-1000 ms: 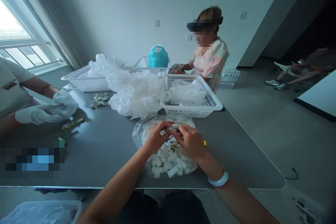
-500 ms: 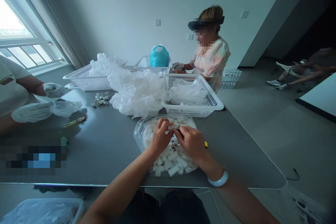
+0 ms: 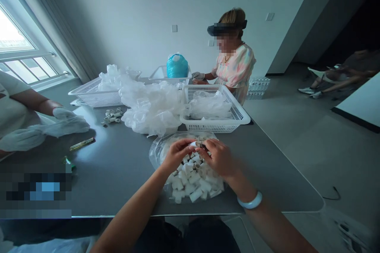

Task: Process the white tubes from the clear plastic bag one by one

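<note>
My left hand (image 3: 178,155) pinches a small white plastic fitting (image 3: 194,144) by its left side. Close against it, my right hand (image 3: 218,157) has its fingers closed on something small and dark at the fitting's right end, too small to make out. Both hands are just above a clear plastic bag (image 3: 156,152), spread on the grey table (image 3: 118,174). Many white pipe fittings (image 3: 192,182) lie on the bag, below and between my hands. A pale bangle circles my right wrist.
Behind the bag stand a white basket (image 3: 213,126) and a heap of clear bags (image 3: 154,104). A gloved person (image 3: 18,106) handles a bag at left, near loose fittings (image 3: 113,116). Another person (image 3: 234,61) is at the far side.
The white fitting now shows clearly between my fingers, and my hands have parted slightly. The person at left has stretched the bag out and moved a gloved hand leftward. The view has shifted slightly.
</note>
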`<move>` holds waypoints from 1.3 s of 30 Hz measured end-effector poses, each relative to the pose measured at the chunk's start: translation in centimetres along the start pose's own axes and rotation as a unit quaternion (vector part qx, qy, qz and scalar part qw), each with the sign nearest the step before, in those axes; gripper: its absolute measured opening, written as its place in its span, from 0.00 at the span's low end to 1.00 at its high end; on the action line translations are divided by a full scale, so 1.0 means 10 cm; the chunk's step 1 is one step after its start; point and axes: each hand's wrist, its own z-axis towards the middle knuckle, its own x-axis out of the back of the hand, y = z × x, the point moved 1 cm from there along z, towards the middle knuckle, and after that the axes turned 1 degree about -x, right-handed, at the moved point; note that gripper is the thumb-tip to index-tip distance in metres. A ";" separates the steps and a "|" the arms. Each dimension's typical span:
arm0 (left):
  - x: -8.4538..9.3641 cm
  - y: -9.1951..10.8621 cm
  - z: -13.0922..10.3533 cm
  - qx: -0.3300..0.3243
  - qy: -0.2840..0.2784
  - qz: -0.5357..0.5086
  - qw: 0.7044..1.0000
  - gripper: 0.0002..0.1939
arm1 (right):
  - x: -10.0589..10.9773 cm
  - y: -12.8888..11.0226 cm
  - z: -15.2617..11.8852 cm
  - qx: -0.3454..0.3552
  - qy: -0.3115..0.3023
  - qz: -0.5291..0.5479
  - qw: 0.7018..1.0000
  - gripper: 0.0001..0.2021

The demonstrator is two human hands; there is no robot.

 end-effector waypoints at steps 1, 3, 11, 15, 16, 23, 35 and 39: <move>0.00 0.00 0.00 0.004 -0.005 -0.002 1.000 0.16 | 0.00 -0.01 0.00 0.001 -0.007 0.005 1.000 0.21; 0.00 -0.01 0.00 0.007 -0.013 -0.006 1.000 0.17 | -0.01 -0.02 0.00 0.000 -0.014 0.012 1.000 0.21; -0.01 -0.01 0.00 0.000 -0.024 0.018 1.000 0.16 | -0.02 -0.02 -0.01 0.001 -0.010 -0.001 1.000 0.22; 0.00 0.01 0.00 -0.013 -0.024 0.036 0.999 0.16 | -0.03 -0.03 -0.02 0.009 0.003 -0.007 1.000 0.21; 0.01 0.02 0.00 -0.015 -0.025 0.038 0.999 0.16 | -0.03 -0.02 -0.02 0.004 0.005 -0.008 1.000 0.21; 0.00 0.02 0.01 0.009 -0.020 0.010 1.000 0.14 | -0.03 -0.01 -0.01 0.013 -0.001 -0.017 1.000 0.22; -0.06 0.01 -0.02 0.076 -0.020 -0.175 0.981 0.18 | -0.07 0.00 -0.03 -0.009 0.004 -0.019 1.000 0.23; -0.07 -0.02 -0.02 0.049 -0.010 -0.143 0.988 0.21 | -0.07 -0.02 -0.03 -0.015 0.013 -0.031 0.999 0.24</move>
